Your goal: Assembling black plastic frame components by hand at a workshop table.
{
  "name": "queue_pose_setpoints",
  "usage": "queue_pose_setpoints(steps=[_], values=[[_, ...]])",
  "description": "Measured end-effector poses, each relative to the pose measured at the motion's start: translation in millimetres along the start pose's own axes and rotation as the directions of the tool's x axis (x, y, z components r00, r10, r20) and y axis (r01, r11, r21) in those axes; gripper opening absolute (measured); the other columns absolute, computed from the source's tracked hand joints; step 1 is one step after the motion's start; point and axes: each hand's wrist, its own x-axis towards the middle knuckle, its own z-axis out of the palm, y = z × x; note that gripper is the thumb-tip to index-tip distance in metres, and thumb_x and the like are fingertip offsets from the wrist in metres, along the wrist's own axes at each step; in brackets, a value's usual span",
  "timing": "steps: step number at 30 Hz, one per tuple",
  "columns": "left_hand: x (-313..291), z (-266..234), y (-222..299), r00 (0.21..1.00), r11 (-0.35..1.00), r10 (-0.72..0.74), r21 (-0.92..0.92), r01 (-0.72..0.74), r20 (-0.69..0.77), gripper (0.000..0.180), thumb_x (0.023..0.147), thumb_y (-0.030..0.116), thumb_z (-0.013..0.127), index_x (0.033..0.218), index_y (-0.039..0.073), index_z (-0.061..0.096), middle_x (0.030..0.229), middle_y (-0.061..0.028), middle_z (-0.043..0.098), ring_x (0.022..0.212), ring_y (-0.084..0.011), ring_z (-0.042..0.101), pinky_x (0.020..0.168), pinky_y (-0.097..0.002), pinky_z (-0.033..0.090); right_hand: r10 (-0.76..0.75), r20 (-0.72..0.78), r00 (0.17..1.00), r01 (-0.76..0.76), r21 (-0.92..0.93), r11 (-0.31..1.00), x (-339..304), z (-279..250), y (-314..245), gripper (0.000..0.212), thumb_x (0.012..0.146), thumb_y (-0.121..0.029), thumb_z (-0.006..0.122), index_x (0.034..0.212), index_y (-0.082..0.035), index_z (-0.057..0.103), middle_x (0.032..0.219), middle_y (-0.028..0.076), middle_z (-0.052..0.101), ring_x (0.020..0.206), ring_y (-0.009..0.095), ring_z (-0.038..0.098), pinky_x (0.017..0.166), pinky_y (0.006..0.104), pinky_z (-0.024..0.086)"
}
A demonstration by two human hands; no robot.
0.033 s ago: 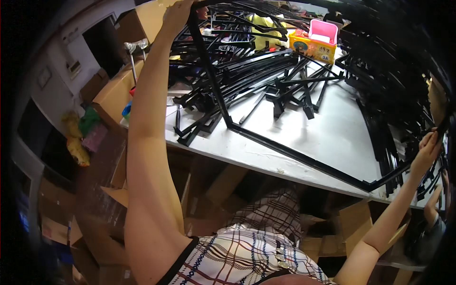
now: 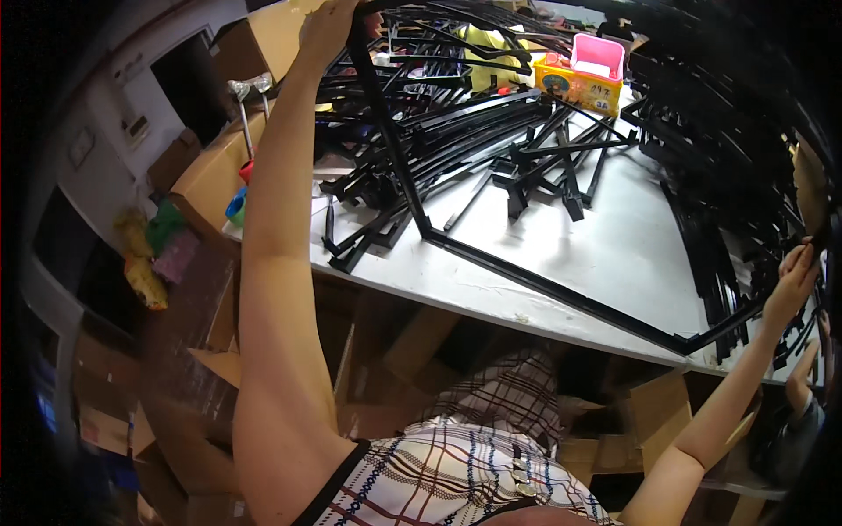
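Note:
A large black rectangular frame (image 2: 549,290) slants over the white table, its near side running along the front edge. My left hand (image 2: 330,26), arm stretched far forward, is closed around its upper left corner at the picture's top edge; some fingers are hidden. At the far right, my right hand (image 2: 792,279) grips the frame's right side, fingers wrapped on the bar. The frame's far side is dim and merges with dark bars behind. Inside its outline, several short black strips (image 2: 561,171) lie loose on the table.
Heaps of black strips (image 2: 474,118) cover the table's (image 2: 605,259) left and right. A yellow basket (image 2: 574,90) with a pink container (image 2: 598,58) stands at the back. Cardboard boxes (image 2: 215,167) sit left and below the table. Another person's arm (image 2: 800,381) shows at far right.

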Motion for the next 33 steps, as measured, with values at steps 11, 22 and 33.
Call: queue_pose_setpoints(steps=[11,22,33], values=[[-7,10,8,0.953,0.659,0.129,-0.742,0.124,0.273,0.051,0.094,0.036,0.037,0.059,0.004,0.056,0.047,-0.0049,0.048,0.042,-0.0178,0.050,0.046,-0.0316,0.041,-0.159,0.109,0.981,0.183,-0.278,0.943,6,-14,19,0.031,0.103,-0.021,0.036,0.075,-0.010,0.043,0.063,-0.003,0.032,0.051,0.007,0.026,0.048,0.0232,0.020],[-31,-5,-27,0.996,0.920,0.064,-0.391,-0.037,0.057,0.061,0.094,0.059,0.032,0.127,0.012,0.052,0.119,-0.0107,0.060,0.115,-0.0195,0.055,0.095,-0.0366,0.042,0.093,0.236,0.967,-0.084,-0.049,0.995,-85,-21,91,0.035,0.103,-0.028,0.036,0.120,-0.001,0.051,0.086,0.005,0.055,0.080,0.013,0.051,0.079,0.0262,0.041],[-326,130,-137,0.925,0.834,-0.360,-0.402,0.378,0.124,0.040,0.102,0.030,0.041,0.127,0.000,0.049,0.112,-0.0090,0.061,0.105,-0.0145,0.054,0.095,-0.0254,0.039,0.361,0.245,0.900,-0.326,-0.171,0.930,-217,-19,148,0.031,0.103,-0.026,0.035,0.116,-0.001,0.047,0.086,0.008,0.054,0.083,0.017,0.054,0.084,0.0288,0.042]])
